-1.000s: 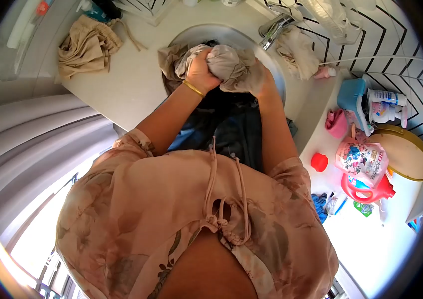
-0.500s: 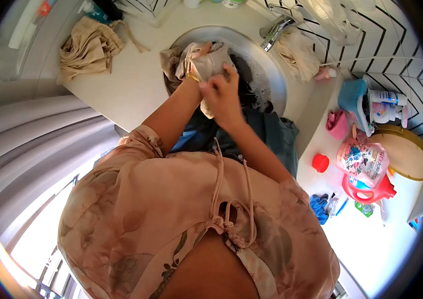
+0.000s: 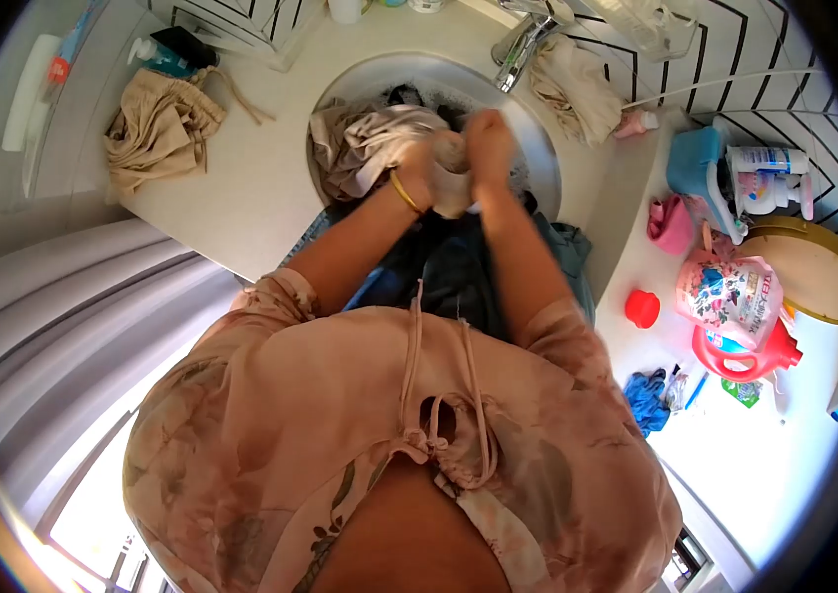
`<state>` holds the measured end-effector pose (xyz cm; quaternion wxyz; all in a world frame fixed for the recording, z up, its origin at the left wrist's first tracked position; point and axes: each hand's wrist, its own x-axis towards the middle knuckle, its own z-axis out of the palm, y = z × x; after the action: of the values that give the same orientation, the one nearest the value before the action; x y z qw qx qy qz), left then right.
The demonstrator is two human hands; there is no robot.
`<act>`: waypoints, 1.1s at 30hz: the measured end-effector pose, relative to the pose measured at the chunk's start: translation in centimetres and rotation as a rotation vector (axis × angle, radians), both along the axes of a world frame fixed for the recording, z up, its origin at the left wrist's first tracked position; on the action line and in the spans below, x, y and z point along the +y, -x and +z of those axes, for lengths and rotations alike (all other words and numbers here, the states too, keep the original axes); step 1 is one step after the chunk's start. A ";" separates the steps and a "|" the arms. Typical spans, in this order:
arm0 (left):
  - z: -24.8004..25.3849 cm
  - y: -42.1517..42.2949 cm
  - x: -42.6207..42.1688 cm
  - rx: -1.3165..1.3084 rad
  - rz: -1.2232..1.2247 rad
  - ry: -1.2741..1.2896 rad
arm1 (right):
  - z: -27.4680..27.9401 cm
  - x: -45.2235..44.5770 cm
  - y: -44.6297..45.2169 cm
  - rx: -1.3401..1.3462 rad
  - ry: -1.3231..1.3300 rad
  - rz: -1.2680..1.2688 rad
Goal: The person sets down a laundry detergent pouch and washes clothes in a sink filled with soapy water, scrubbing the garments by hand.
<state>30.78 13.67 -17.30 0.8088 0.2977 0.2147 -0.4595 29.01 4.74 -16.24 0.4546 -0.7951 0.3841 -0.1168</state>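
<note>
Both fists grip a wet beige garment [image 3: 451,193] over the round metal sink [image 3: 547,183]. My left hand [image 3: 419,170], with a yellow bangle at its wrist, is closed on the cloth. Close to its right, my right hand [image 3: 490,148] is wrapped round another part of it. Motion blurs the fingers. A bunched section of light brown cloth [image 3: 340,148] lies along the sink's left side; whether it joins the held piece I cannot tell. Dark clothes [image 3: 454,262] hang over the front edge below my wrists. Suds show at the back of the sink.
A chrome faucet [image 3: 523,49] stands behind the sink, with a cream cloth [image 3: 577,91] beside it. Folded beige clothing [image 3: 162,128] lies on the left counter. At right are a red cap [image 3: 642,308], a pink pouch [image 3: 730,301], a red bottle [image 3: 760,358] and a blue container [image 3: 693,163].
My right hand has moved up and right and closed on the cloth. My left hand, earlier under the draped fabric, now grips it. The view has shifted slightly.
</note>
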 end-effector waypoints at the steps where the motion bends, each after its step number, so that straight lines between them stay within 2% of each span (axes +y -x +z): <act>1: -1.2 0.5 -0.7 -0.033 -0.004 0.026 | 1.9 -2.0 -0.3 0.064 0.127 0.114; 2: -1.8 0.4 -1.2 -0.070 -0.007 0.059 | 1.7 -3.1 -0.5 0.043 -0.130 0.069; 3: 1.1 -0.2 -1.5 0.064 0.077 0.068 | 1.6 -4.0 -0.6 0.026 -0.382 0.024; 4: 1.6 -0.8 -1.9 0.100 0.093 0.060 | 1.3 -5.1 -0.5 0.011 -0.633 -0.022; 5: 1.6 -1.9 -2.2 0.134 0.113 0.049 | -0.6 -6.6 -0.9 -0.114 -1.254 -0.250; 6: 1.2 -3.2 -2.6 0.167 0.135 0.036 | -1.4 -7.3 -0.4 -0.226 -1.343 -0.273; 7: -1.2 -3.9 -3.4 0.175 0.127 0.094 | -2.0 -7.8 0.5 -0.342 -1.428 -0.298; 9: -5.4 -4.3 -4.5 0.075 0.122 -0.034 | -5.3 -8.3 1.7 -0.629 -1.543 -0.302; 11: -8.6 -4.7 -5.3 0.063 0.017 -0.096 | -9.3 -6.7 2.2 -0.280 -0.851 -0.282; 12: -8.1 -4.8 -5.4 0.067 -0.031 -0.232 | -10.5 -5.5 2.2 -0.104 -0.507 -0.262; 14: -5.6 -4.8 -5.1 0.070 -0.127 -0.507 | -9.9 -1.7 2.4 0.077 0.056 -0.061; 15: -6.5 -4.6 -4.9 0.049 -0.136 -0.489 | -9.5 -0.8 2.2 0.165 0.335 0.043; 18: -14.4 -5.3 -4.2 0.085 -0.173 -0.427 | -9.7 -1.7 0.6 0.269 -0.043 0.047; 19: -12.4 -5.3 -3.6 0.004 -0.203 -0.361 | -11.0 -3.0 -0.5 0.428 -0.068 0.143; 21: -17.9 -5.5 -2.9 0.029 -0.134 -0.306 | -14.3 -5.8 -2.9 0.749 -0.120 0.343; 23: -17.4 -5.5 -2.6 0.056 -0.074 -0.214 | -14.4 -4.8 -3.7 0.214 -0.679 -0.249; 24: -12.8 -5.6 -2.6 0.070 -0.048 -0.156 | -14.3 -4.1 -4.1 -0.082 -0.927 -0.543; 25: -10.0 -5.6 -2.5 0.085 -0.022 -0.098 | -9.9 -3.0 -3.8 -0.052 -0.844 -0.464; 26: -11.2 -5.6 -2.1 -0.187 -0.055 -0.001 | -10.1 -1.9 -2.7 -0.074 -0.674 -0.265; 27: -10.5 -5.7 -1.8 -0.136 -0.048 0.069 | -10.4 -0.6 -1.4 -0.089 -0.505 -0.069; 28: -10.0 -5.8 -1.6 -0.078 -0.052 0.123 | -7.5 2.8 -0.6 -0.137 -0.073 -0.110; 30: -9.7 -5.3 -1.1 -0.064 -0.064 0.244 | -2.9 5.3 0.5 0.061 0.142 0.219; 31: -9.7 -5.1 -1.2 -0.077 -0.071 0.282 | -2.6 5.2 0.3 0.013 0.348 0.268; 33: -9.4 -4.7 -1.4 -0.063 -0.100 0.201 | -3.5 2.0 -2.4 0.096 0.023 0.038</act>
<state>35.47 12.31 -26.74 0.8170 0.2396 0.1266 -0.5090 31.42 6.77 -19.78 0.4287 -0.8120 0.3891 -0.0743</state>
